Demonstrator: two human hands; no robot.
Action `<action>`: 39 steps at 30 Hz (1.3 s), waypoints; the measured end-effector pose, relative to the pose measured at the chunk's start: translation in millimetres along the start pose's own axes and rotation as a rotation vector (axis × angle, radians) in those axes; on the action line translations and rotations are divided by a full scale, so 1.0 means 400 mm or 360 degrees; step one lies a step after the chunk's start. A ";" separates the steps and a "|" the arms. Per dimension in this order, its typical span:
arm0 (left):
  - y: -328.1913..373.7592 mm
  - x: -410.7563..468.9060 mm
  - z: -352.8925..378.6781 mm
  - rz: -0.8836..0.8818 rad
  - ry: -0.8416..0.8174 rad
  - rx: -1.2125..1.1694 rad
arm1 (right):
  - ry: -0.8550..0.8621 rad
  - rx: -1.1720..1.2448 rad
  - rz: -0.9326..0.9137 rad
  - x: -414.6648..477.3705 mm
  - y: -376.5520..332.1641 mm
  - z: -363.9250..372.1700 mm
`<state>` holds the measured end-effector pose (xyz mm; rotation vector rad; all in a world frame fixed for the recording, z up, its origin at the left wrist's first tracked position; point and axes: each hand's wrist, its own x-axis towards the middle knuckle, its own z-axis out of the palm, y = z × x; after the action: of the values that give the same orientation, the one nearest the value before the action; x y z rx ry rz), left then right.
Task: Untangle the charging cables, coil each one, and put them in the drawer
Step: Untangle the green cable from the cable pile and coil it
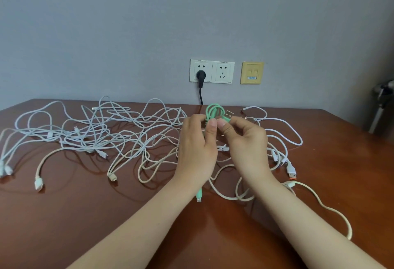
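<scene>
Both hands are working above the tabletop's middle, toward its back edge: our left hand [197,141] is pinching the green cable [214,112] loops, our right hand [243,135] is gripping its USB end. We are judging it best to keep loops even and tuck the tail. It is looking mint, thin, partly coiled, one plug dangling.

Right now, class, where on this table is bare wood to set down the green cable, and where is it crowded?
Bare: the table's near-left corner, in front of the cream plugs; also the far-right strip beyond the white loop. Crowded: the white tangle across the back, and the middle, where left hand and right hand hold the green cable.
</scene>
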<state>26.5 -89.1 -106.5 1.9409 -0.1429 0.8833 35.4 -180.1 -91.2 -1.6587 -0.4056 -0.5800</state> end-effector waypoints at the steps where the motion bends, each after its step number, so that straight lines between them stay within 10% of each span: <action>1: -0.002 0.004 0.000 -0.0039 -0.0008 -0.0033 | -0.0018 -0.0013 -0.0002 0.001 0.000 -0.001; 22: 0.035 0.064 -0.065 -0.0624 -0.0449 -0.0944 | 0.0144 -0.0365 -0.0346 -0.021 -0.002 0.003; 30: 0.032 0.058 -0.057 -0.0787 -0.0421 -0.0965 | 0.0284 -0.0746 -0.0637 -0.007 0.021 0.008; 39: 0.000 0.057 -0.039 -0.0367 -0.0174 -0.0442 | 0.0288 -0.0882 -0.0924 0.006 0.031 0.001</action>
<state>35.1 -70.8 -87.8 1.7053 -0.0974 0.5732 44.3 -182.1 -99.7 -1.9892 -0.6387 -1.3603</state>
